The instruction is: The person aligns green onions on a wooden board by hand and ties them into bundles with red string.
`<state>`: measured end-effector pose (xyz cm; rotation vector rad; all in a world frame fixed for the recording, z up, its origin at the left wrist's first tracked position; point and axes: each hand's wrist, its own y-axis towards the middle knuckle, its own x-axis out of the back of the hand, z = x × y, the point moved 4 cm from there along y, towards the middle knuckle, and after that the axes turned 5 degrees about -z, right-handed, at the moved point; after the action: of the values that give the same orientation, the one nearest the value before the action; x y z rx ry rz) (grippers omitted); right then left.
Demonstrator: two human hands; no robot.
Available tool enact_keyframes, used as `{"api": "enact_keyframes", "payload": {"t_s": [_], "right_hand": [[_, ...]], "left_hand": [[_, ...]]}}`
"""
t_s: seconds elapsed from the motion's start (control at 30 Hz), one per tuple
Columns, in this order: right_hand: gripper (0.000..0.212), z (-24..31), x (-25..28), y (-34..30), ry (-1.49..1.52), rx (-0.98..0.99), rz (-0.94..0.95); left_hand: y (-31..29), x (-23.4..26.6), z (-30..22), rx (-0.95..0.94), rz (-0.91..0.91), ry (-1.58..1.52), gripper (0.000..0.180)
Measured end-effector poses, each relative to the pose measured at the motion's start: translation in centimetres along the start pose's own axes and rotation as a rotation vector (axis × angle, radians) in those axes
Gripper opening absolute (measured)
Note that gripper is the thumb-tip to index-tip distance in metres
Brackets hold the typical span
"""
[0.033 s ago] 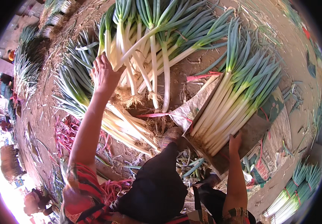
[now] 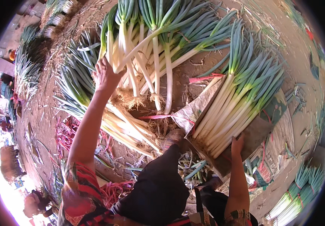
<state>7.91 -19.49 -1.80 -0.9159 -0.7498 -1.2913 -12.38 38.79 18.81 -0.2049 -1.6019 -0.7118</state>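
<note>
Long green onions with white stalks and green tops lie in a loose pile [image 2: 157, 56] at the upper middle. My left hand [image 2: 108, 77] is closed on a green onion at the pile's left side; its thumb lies by that white stalk's lower end. At the right, a thick bunch of green onions [image 2: 226, 113] lies aslant in a brown tray [image 2: 253, 137], roots toward me. My right hand [image 2: 237, 144] rests in the tray beside the bunch's lower stalks, its visible fingers slightly apart. Its remaining fingers are hard to make out.
More green onions [image 2: 126, 130] lie below my left forearm. Red ties [image 2: 118, 192] are heaped near my legs, and a pink strip [image 2: 162, 116] crosses the ground toward the tray. A shoe [image 2: 174, 136] stands beside the tray. Tied bundles [image 2: 292, 196] lie at the lower right.
The view has shifted very slightly. Both hands keep their places at the green onions, and nothing has visibly been taken or let go.
</note>
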Motion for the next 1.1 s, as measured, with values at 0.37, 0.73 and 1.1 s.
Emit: {"api": "enact_keyframes", "payload": {"t_s": [0.37,0.73,1.1], "right_hand": [[0.055,-0.5,-0.9,0.2,0.104,0.029,0.009],[0.055,32.0,1.1,-9.1,0.734,0.184,0.676],[0.056,36.9,1.7,-10.4,0.706,0.429,0.738]], "left_hand": [[-1.1,-5.4,6.5,0.59,0.727,-0.999,0.047],[-14.9,5.1,-4.0,0.64,0.964,-1.485,0.039],[-16.1,4.2,-10.6,0.484,1.006,-1.765,0.03]]}}
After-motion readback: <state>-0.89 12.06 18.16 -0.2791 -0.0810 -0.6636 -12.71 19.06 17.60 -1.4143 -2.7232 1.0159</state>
